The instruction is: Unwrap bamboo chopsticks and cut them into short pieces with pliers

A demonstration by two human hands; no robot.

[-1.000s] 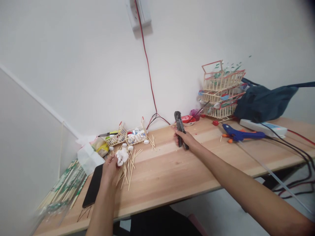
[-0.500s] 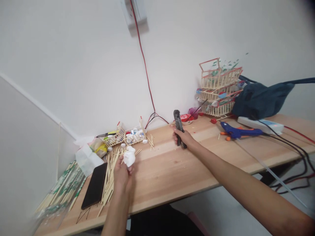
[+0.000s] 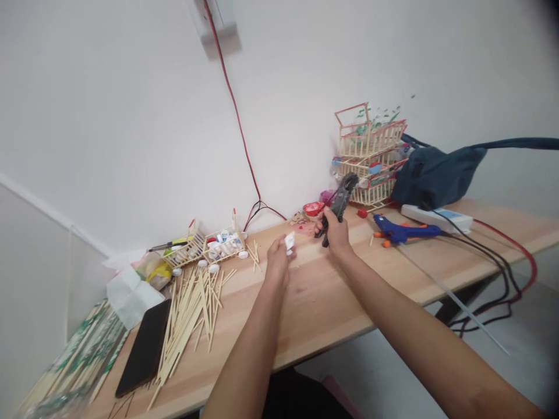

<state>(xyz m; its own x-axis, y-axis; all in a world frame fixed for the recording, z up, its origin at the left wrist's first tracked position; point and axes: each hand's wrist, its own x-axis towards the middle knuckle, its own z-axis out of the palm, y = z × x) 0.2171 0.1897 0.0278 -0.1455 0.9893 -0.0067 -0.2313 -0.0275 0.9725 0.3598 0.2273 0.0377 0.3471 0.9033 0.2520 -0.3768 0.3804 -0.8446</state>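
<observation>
My left hand (image 3: 279, 259) is closed on a small white crumpled piece (image 3: 289, 241) above the middle of the wooden table (image 3: 332, 291). Just to its right, my right hand (image 3: 335, 231) grips dark pliers (image 3: 340, 201), whose jaws point up and to the right. The two hands are close together, a short gap apart. A spread of thin wooden sticks (image 3: 192, 308) lies on the table to the left of my left arm.
A black phone (image 3: 144, 346) and packs of sticks (image 3: 70, 366) lie at the left. Small stick baskets (image 3: 205, 244) with caps stand near the wall. At the back right are stacked stick baskets (image 3: 369, 157), a blue glue gun (image 3: 399, 231), a dark bag (image 3: 437, 174), a power strip (image 3: 437, 218) and cables.
My left hand has carried the white piece from the stick pile rightwards to the right hand. The right hand has tilted the pliers to the right. The view has shifted right.
</observation>
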